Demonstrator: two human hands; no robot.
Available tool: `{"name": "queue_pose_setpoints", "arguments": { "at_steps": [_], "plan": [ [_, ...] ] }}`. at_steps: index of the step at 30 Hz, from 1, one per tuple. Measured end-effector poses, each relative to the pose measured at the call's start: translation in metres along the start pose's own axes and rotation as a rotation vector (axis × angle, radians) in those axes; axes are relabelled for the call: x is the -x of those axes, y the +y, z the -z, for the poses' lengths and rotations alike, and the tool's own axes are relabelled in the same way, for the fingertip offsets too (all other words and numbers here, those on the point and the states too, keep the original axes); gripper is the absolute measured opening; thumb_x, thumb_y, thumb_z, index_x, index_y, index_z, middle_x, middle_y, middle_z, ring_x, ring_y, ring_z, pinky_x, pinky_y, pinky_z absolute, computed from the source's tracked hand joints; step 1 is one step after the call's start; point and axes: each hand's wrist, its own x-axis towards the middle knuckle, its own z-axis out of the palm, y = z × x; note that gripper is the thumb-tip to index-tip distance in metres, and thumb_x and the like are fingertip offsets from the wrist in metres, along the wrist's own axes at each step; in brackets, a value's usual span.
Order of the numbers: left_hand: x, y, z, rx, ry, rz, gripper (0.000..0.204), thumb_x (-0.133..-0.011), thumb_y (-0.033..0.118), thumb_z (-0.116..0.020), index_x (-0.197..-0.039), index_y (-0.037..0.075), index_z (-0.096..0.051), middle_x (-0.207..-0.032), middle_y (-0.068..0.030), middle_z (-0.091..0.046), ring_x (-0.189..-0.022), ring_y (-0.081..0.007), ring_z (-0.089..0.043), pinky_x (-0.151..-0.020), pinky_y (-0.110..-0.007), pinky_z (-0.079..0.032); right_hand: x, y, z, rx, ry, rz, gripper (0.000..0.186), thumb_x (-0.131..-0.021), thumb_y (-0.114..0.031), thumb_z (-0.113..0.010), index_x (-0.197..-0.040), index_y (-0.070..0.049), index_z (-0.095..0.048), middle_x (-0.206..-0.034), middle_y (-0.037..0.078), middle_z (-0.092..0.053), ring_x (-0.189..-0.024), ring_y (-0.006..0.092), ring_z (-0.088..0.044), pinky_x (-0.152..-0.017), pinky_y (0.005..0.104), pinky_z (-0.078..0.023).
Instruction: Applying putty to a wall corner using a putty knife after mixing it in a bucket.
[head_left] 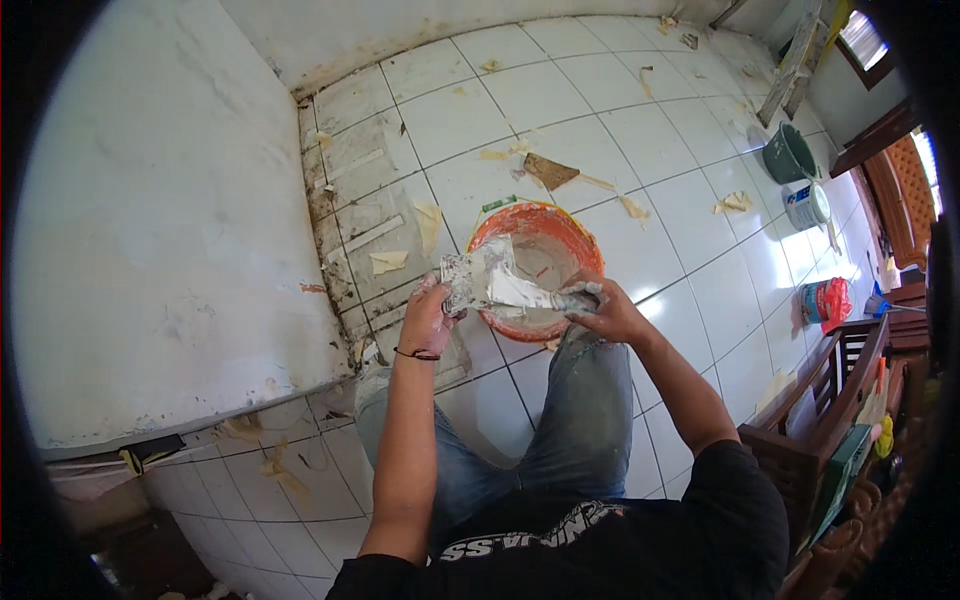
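Observation:
Above an orange bucket [585, 245] coated inside with whitish putty, my two hands meet over a pair of tools. My left hand [428, 322] is closed on a flat, putty-smeared scraper [459, 284]. The handle of a putty knife [528, 294] is gripped in my right hand [610, 312]. Thick white putty covers much of the knife, and its broad end overlaps the scraper's edge. Whether the two blades press together I cannot tell. The bucket stands on the floor just beyond my knees, with pale putty in its bottom, and the tools hide part of it.
A whitish wall block [170, 230] rises at the left. Scraps, including a brown piece [549, 171], litter the tiled floor [610, 140]. On the right are a dark green bucket [789, 154], a white pail [806, 206], a tub with red plastic [826, 303] and a wooden bench [815, 400].

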Motion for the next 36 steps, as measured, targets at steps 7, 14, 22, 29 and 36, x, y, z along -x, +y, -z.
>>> {"name": "queue_pose_setpoints", "arguments": {
  "at_steps": [7,14,22,29,36],
  "plan": [
    [-0.011,-0.008,0.016,-0.110,-0.136,-0.071,0.020,-0.090,0.014,-0.050,-0.109,0.009,-0.053,-0.097,-0.0001,-0.063,-0.080,-0.0102,-0.059,-0.065,-0.029,-0.047,0.019,-0.001,0.030,0.135,0.092,-0.138,0.030,-0.074,-0.007,-0.072,-0.102,-0.003,-0.062,-0.098,0.011,-0.062,-0.090,0.0223,-0.062,-0.081,0.0321,-0.048],
    [0.002,-0.009,0.020,-0.002,-0.071,-0.122,0.021,-0.091,0.014,-0.048,-0.111,0.010,-0.051,-0.099,-0.0003,-0.061,-0.081,-0.0115,-0.059,-0.065,-0.030,-0.047,0.006,-0.004,0.019,0.235,0.128,-0.236,0.024,-0.080,-0.011,-0.067,-0.103,-0.002,-0.064,-0.095,0.012,-0.065,-0.085,0.0224,-0.063,-0.078,0.0325,-0.049],
    [-0.004,-0.022,0.046,0.047,0.046,-0.049,0.022,-0.090,0.013,-0.050,-0.112,0.010,-0.052,-0.095,-0.0020,-0.061,-0.073,-0.0142,-0.057,-0.059,-0.030,-0.045,-0.011,0.002,-0.017,-0.532,0.169,-0.198,0.025,-0.093,-0.012,-0.050,-0.112,0.001,-0.059,-0.093,0.002,-0.064,-0.077,0.0047,-0.053,-0.069,0.0216,-0.045],
    [0.010,-0.003,0.002,0.158,-0.068,0.069,0.018,-0.090,0.013,-0.051,-0.107,0.009,-0.055,-0.092,-0.0030,-0.062,-0.070,-0.0142,-0.056,-0.056,-0.029,-0.044,-0.009,0.016,-0.033,-0.797,-0.032,-0.281,0.026,-0.096,-0.018,-0.051,-0.112,-0.001,-0.060,-0.099,0.003,-0.064,-0.083,0.0098,-0.059,-0.073,0.0237,-0.048],
    [0.019,0.009,0.014,0.031,-0.120,0.007,0.018,-0.090,0.018,-0.051,-0.106,0.010,-0.052,-0.095,-0.0001,-0.060,-0.071,-0.0110,-0.054,-0.057,-0.026,-0.042,0.014,0.031,0.000,-0.592,-0.176,-0.324,0.024,-0.095,-0.017,-0.051,-0.110,-0.002,-0.062,-0.097,0.004,-0.065,-0.084,0.0094,-0.059,-0.075,0.0246,-0.048]
  ]
}}
